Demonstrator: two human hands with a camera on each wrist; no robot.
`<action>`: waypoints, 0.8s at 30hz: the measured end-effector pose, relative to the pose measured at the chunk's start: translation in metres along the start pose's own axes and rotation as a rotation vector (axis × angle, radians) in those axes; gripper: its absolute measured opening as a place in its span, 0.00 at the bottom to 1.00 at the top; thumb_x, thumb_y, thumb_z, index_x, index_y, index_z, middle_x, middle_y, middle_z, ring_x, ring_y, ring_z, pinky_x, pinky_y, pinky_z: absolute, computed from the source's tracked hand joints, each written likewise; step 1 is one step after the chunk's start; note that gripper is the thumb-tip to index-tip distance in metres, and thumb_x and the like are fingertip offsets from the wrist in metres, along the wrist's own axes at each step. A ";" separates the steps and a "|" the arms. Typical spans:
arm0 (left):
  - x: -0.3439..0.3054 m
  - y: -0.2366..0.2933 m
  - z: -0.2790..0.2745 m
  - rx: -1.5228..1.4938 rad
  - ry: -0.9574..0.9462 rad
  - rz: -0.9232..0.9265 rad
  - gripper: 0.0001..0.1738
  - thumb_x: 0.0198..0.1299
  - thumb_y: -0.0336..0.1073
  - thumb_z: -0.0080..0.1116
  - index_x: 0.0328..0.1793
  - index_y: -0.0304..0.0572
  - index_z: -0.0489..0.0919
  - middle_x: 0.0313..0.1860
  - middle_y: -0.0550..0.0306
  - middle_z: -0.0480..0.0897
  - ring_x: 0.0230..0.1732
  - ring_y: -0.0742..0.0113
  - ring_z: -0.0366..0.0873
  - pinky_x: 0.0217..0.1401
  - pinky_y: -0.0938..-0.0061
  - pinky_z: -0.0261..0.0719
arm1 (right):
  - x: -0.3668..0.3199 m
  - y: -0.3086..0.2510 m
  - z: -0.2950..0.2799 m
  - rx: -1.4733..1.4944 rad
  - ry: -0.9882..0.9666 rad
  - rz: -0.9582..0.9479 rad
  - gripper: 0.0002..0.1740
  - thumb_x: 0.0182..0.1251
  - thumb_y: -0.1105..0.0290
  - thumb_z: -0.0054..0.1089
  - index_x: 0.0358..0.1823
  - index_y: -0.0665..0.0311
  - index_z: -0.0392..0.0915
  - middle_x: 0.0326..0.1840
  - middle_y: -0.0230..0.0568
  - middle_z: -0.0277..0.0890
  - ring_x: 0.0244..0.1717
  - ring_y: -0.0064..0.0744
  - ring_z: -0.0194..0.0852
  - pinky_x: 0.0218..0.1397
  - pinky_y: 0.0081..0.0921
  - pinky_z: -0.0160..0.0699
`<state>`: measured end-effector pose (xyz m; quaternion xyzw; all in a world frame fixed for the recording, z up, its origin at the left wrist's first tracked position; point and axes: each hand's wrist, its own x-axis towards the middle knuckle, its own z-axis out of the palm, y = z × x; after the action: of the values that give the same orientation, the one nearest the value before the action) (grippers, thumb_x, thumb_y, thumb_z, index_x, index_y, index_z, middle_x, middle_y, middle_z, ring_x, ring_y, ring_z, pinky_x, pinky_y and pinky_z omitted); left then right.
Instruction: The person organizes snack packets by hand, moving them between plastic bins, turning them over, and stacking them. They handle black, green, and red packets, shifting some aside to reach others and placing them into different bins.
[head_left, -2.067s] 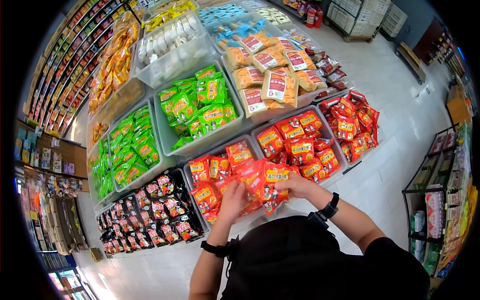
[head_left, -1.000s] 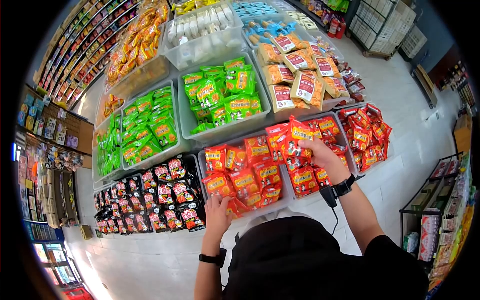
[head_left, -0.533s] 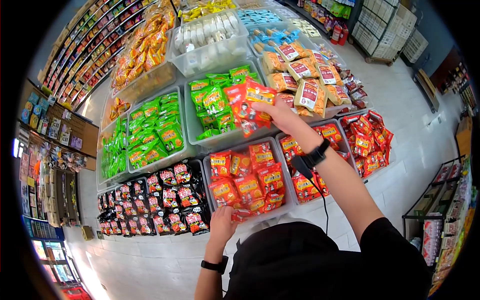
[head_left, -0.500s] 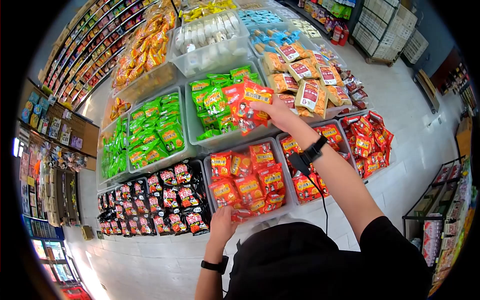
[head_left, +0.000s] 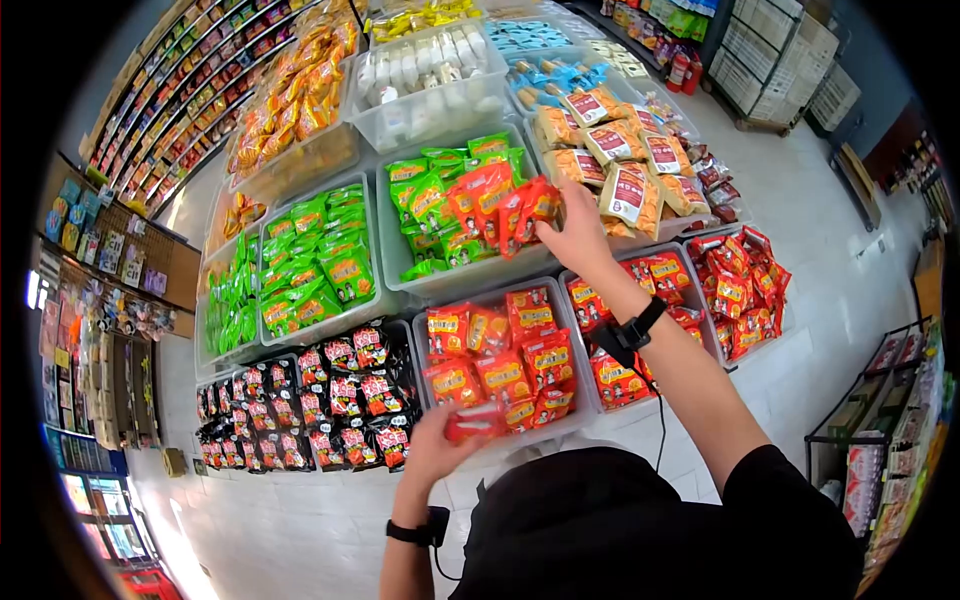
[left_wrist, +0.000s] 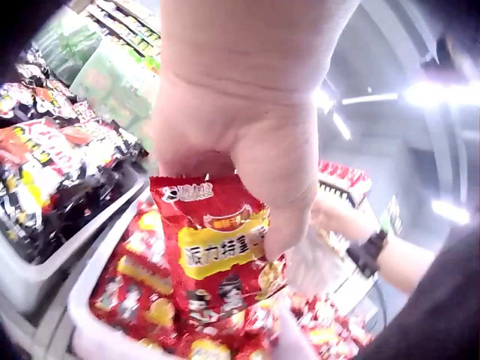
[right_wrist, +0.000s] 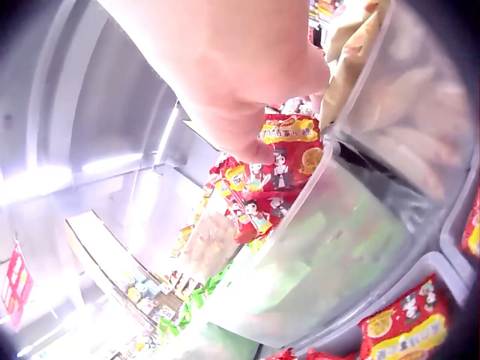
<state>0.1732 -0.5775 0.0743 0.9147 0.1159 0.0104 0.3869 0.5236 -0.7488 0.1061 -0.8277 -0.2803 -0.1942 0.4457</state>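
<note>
Red foil snack packets (head_left: 500, 205), bunch: pinched in right hand (head_left: 578, 238) over clear bin of green packets (head_left: 470, 281), seemingly not yet released. Single red packet (head_left: 474, 422): gripped by left hand (head_left: 432, 452) at near red-packet bin (head_left: 548, 434); unplaced.

The near red snack packet (left_wrist: 217, 255) is crinkled plastic film, glossy, and so are the red packets (head_left: 500, 205) over the far bin (head_left: 470, 283), which is smooth translucent plastic. The wrist strap (head_left: 640, 328) looks matt black, the top (head_left: 600, 520) matt black cloth, the floor tiles (head_left: 830, 230) pale with a slight sheen
</note>
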 end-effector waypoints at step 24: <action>0.254 -0.006 -0.072 0.392 0.556 0.365 0.32 0.66 0.44 0.64 0.69 0.31 0.71 0.61 0.32 0.74 0.61 0.40 0.73 0.67 0.55 0.70 | -0.008 -0.022 0.003 -0.033 -0.182 -0.110 0.42 0.58 0.74 0.71 0.75 0.54 0.62 0.63 0.57 0.63 0.63 0.61 0.67 0.64 0.45 0.72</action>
<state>0.4110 -0.4669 0.1021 0.9392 0.0515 0.3043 0.1503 0.5041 -0.7384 0.1138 -0.8326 -0.3614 -0.1468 0.3932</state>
